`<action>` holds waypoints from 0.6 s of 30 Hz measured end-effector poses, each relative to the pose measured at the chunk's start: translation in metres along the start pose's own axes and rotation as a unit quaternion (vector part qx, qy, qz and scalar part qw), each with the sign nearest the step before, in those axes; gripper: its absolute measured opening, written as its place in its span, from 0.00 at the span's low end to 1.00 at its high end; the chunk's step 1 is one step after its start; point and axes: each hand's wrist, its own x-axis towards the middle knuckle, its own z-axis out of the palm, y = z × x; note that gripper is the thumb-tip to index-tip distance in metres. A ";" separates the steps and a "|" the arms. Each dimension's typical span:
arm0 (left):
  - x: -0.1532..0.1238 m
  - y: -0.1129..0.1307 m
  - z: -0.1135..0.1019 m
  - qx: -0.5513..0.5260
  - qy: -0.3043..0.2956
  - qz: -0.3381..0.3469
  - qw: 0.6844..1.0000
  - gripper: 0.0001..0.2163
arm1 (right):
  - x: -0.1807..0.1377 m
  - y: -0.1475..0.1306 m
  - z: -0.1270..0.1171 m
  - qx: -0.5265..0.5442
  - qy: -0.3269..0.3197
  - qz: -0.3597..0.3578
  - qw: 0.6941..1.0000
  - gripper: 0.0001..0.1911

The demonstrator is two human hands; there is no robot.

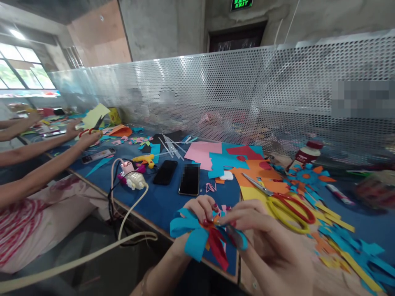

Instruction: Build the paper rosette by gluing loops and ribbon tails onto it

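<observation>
At the table's near edge, both my hands hold a paper flower point(203, 238) made of blue and red strips with an orange middle. My left hand point(197, 213) grips it from the left, fingers curled round the blue loops. My right hand point(268, 242) pinches the flower's centre from the right, fingertips pressed together. Red-and-yellow scissors point(277, 201) lie open on orange and yellow paper just beyond my right hand.
Two black phones point(179, 176) lie on the blue table point(160, 197), beside a yellow glue gun point(145, 159), cables and pink and blue paper sheets point(212, 158). A finished paper flower point(305, 176) and a bottle point(307, 154) stand right. Other people's arms point(46, 160) work at left. A perforated metal screen point(231, 90) backs the table.
</observation>
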 end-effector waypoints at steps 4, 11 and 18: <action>0.003 -0.003 0.001 -0.035 -0.045 0.065 0.996 0.25 | -0.002 0.002 -0.001 0.004 -0.020 -0.014 1.000 0.16; -0.008 0.001 0.020 -0.091 -0.018 0.022 0.995 0.08 | 0.009 0.012 0.003 0.022 0.098 0.170 0.980 0.01; -0.013 -0.006 0.028 -0.080 0.114 -0.005 0.990 0.10 | 0.020 0.030 0.002 0.098 0.145 0.295 0.939 0.11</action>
